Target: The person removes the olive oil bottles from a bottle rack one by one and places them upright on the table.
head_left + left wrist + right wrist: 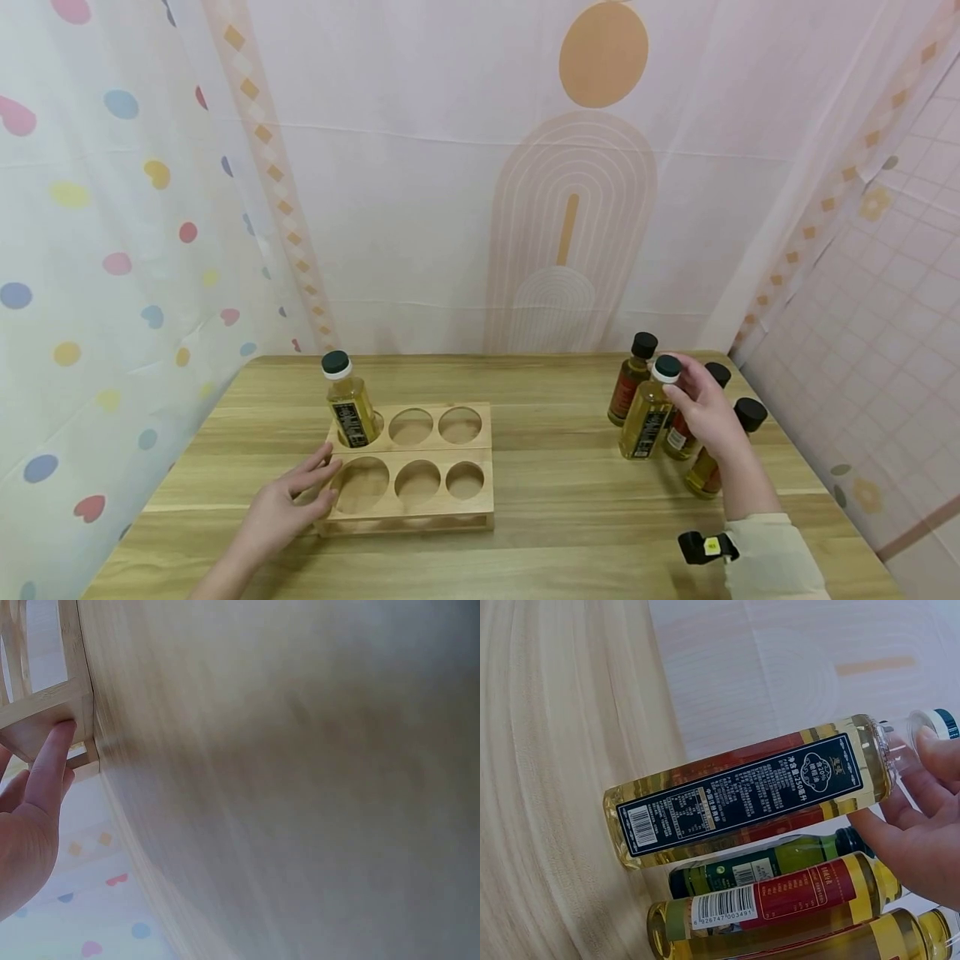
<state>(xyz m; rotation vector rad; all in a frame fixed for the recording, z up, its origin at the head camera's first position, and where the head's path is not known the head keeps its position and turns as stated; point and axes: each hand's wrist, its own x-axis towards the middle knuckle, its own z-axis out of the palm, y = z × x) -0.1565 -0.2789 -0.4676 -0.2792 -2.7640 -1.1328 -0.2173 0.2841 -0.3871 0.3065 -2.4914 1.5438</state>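
At the right of the head view, my right hand grips the neck of an oil bottle with a dark green cap. The right wrist view shows that bottle's dark label and barcode; whether its base touches the table cannot be told. My left hand touches the left end of a wooden bottle rack, and a finger lies against its end panel in the left wrist view. A matching oil bottle stands slightly tilted in the rack's back left hole.
Around the right hand stand a red-labelled bottle, a partly hidden bottle and another nearer the front, all with black caps. Several round holes open in the rack's top. Patterned curtains border the wooden table behind and at the sides.
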